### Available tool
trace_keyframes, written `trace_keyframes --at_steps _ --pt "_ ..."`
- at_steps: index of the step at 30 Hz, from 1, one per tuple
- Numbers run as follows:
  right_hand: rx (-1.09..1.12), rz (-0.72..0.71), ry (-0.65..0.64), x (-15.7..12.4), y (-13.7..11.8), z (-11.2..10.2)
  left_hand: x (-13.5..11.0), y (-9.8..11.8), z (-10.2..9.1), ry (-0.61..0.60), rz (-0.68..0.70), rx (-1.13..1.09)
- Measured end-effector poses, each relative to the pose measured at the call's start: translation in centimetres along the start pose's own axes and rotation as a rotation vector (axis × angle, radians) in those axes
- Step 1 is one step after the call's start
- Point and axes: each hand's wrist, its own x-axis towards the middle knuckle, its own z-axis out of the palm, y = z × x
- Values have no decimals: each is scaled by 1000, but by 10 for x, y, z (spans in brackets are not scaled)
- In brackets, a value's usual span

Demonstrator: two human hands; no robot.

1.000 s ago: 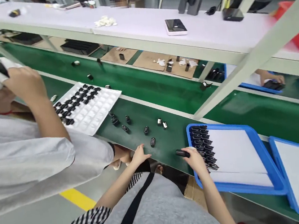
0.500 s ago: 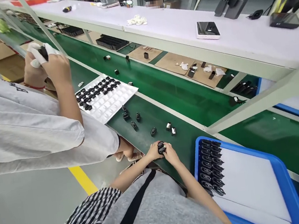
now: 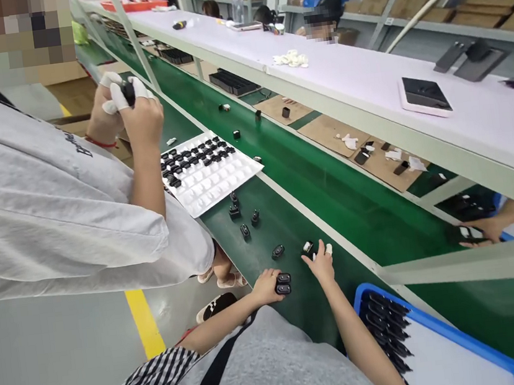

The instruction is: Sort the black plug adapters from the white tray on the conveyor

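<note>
My left hand is closed around two small black oval-faced pieces, held side by side near the bench's front edge. To its right, my right hand hovers low over the green bench with thumb and forefinger apart, and one finger wears a white cover. Just beyond its fingertips lies a black piece with a white top; whatever sits under the fingers is hidden. A single black oval piece rests beyond my left hand. Further off are several upright black pieces with prong-like tops.
A white tray partly filled with black pieces lies left. At right, a blue-rimmed tray holds rows of black parts. A co-worker in a white shirt stands close on the left. A shelf spans the green conveyor; another person's hand reaches beneath it.
My right hand has left the two black pieces and moved right toward the white-topped piece. My left hand keeps the pair. The view has shifted, and another person's hand appears at right.
</note>
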Motion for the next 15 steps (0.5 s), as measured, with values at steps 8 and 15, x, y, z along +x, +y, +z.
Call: trace_keyframes --at_steps 8,15 --pt "-213 -286 1 27 6 24 12 0 -12 37 -181 -70" --pt "-163 -227 22 34 0 30 15 8 -36 22 -435 -162"
